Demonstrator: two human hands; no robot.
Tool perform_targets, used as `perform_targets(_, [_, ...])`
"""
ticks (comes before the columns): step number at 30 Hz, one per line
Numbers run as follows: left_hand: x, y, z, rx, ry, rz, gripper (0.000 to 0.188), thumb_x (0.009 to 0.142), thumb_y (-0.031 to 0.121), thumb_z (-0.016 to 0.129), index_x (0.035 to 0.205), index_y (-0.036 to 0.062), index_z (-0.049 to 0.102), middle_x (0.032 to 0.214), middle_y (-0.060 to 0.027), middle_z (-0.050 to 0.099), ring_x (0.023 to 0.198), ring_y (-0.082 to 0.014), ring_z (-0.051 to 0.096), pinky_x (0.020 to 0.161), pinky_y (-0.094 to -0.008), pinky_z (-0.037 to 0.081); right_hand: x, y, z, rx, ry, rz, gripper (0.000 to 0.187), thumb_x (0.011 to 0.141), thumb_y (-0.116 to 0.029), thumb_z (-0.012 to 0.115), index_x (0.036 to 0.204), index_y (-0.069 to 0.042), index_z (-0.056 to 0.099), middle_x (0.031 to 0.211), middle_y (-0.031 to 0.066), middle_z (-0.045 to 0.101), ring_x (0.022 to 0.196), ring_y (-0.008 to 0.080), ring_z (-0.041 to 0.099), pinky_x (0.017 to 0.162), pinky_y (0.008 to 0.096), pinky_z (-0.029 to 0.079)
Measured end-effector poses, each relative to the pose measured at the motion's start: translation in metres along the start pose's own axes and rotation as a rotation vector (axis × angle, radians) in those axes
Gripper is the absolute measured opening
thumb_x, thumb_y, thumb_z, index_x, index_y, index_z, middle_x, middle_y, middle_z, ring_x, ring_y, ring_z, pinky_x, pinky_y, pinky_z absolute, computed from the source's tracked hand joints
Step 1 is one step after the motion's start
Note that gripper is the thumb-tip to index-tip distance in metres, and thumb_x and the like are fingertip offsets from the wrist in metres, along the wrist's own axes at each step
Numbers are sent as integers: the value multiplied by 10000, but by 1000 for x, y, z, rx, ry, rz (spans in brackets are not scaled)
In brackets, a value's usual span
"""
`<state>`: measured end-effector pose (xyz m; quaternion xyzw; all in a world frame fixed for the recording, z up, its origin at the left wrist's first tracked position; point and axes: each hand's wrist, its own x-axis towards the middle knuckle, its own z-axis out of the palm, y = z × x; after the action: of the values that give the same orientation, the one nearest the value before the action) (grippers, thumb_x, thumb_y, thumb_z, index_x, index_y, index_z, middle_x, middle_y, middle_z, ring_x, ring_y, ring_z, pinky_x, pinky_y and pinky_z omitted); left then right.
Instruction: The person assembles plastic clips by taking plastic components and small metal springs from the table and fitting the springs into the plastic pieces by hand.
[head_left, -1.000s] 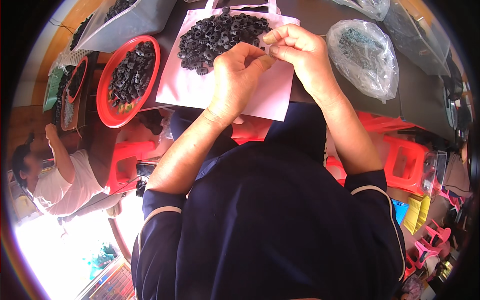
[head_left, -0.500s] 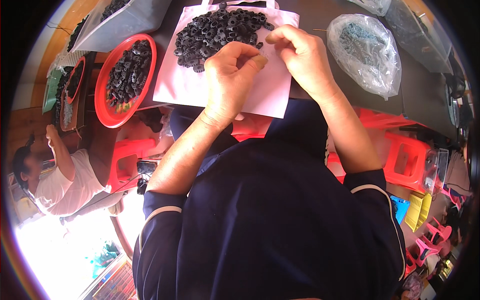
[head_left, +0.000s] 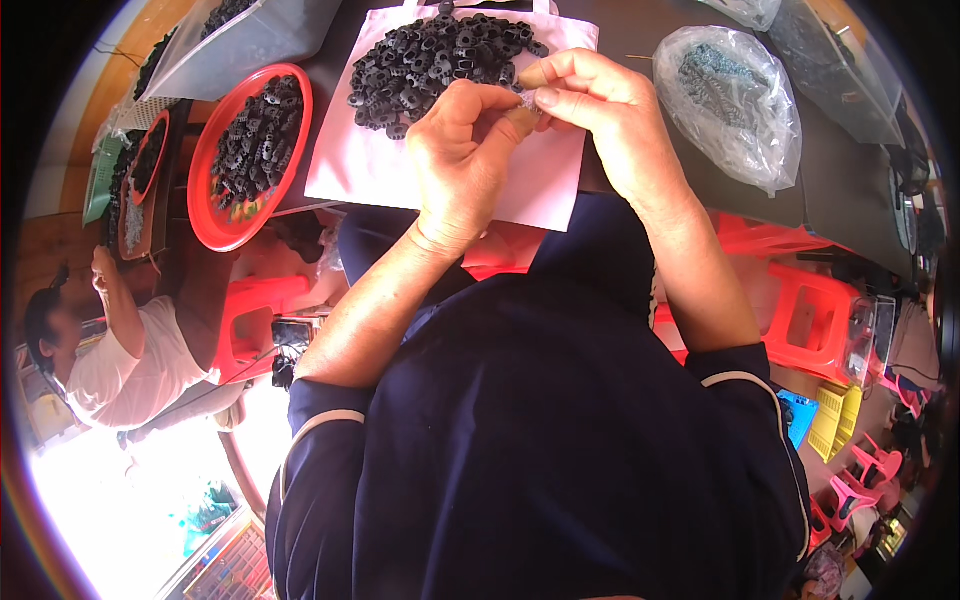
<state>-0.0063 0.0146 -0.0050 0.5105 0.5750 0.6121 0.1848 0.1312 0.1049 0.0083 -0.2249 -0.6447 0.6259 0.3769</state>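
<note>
Over the pink cloth bag (head_left: pixel 345 180), my left hand (head_left: pixel 465 155) is closed in a pinch, thumb against fingers. A small pale bit (head_left: pixel 528 101) shows at its fingertips, too small to name. My right hand (head_left: pixel 612 115) meets it from the right, thumb and fingers curled in around the same spot. What the right fingers grip, if anything, is hidden. Just beyond both hands lies a heap of small black ring-shaped plastic parts (head_left: pixel 430 65), spread over the far part of the bag.
To the left stands a red basin (head_left: pixel 200 205) holding black parts joined in rows. A clear plastic bag (head_left: pixel 780 150) of small greyish pieces lies on the dark table at right. Bins (head_left: pixel 250 50) stand farther off. A person (head_left: pixel 150 350) sits at left; red stools (head_left: pixel 815 315) stand below.
My right hand has come left and down, its fingers closing in to meet the left fingertips. The left hand has barely moved and keeps its pinch.
</note>
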Motion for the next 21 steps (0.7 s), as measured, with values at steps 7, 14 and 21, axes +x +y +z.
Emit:
perform_targets(7, [-1, 2, 0, 13, -10, -86, 110, 848, 99, 759, 917, 26, 713, 773, 8, 672, 708, -55, 577, 667, -213, 478, 2, 3, 0, -110, 38, -87, 197, 871, 58, 646, 1064, 21, 658, 936, 52, 700, 793, 85, 620, 771, 247, 527])
perform_targets(14, [-1, 0, -2, -42, -13, -166, 104, 856, 94, 744, 916, 15, 713, 767, 11, 668, 679, -50, 551, 631, -210, 457, 6, 13, -4, -197, -14, -131, 232, 869, 61, 637, 1092, 1, 657, 906, 41, 689, 798, 74, 616, 763, 230, 515])
perform_targets(21, [-1, 1, -3, 53, -9, -117, 113, 869, 118, 723, 916, 16, 709, 748, 4, 667, 659, -59, 557, 616, -217, 460, 4, 9, -2, -154, 18, -147, 266, 872, 56, 633, 1128, -13, 650, 903, 32, 679, 838, 77, 622, 769, 227, 513])
